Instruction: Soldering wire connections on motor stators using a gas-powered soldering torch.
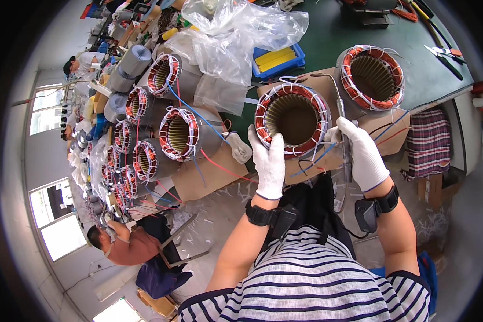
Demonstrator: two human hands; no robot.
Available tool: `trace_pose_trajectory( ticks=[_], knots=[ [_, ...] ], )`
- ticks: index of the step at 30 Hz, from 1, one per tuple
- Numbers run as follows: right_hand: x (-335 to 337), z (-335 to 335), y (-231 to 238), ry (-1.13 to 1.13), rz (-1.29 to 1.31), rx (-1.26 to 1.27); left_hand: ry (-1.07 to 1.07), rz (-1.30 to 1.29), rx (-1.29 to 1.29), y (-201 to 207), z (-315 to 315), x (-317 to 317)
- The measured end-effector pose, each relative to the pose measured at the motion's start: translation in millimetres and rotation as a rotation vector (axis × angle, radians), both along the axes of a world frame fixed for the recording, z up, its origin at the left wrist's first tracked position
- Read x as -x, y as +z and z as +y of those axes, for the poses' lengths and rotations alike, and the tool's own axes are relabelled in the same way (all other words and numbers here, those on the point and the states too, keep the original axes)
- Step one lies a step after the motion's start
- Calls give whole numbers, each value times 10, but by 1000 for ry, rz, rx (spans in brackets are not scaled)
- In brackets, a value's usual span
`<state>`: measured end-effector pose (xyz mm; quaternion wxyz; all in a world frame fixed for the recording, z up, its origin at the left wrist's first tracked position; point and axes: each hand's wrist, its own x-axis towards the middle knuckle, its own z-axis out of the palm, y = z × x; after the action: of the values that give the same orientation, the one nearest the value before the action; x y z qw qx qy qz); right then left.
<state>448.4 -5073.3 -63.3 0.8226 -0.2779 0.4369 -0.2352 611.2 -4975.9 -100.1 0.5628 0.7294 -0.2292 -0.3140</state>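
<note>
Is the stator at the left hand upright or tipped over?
Upright: the stator's copper coil ring and round opening face up toward the camera, with the left hand at its near rim.

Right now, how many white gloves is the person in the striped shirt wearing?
2: the left glove rests against the near left edge of a copper-wound cylinder, and the right glove holds a slim metal tool. Neither worn glove is hidden.
</note>
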Motion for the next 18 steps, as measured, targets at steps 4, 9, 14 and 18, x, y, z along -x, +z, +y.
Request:
trace_pose_trajectory(
  ticks=[4,9,14,18],
  knots=[
    [-12,-21,12,6,24,-7,-9,-39,-13,66,-14,24],
    [-22,-20,33,20,45,23,-2,-28,-8,56,-5,13],
    [-19,-34,-4,17,45,10,-2,-2,-6,15,-9,12],
    [-13,-43,24,18,35,-1,-9,4,-8,19,0,1]
  ],
)
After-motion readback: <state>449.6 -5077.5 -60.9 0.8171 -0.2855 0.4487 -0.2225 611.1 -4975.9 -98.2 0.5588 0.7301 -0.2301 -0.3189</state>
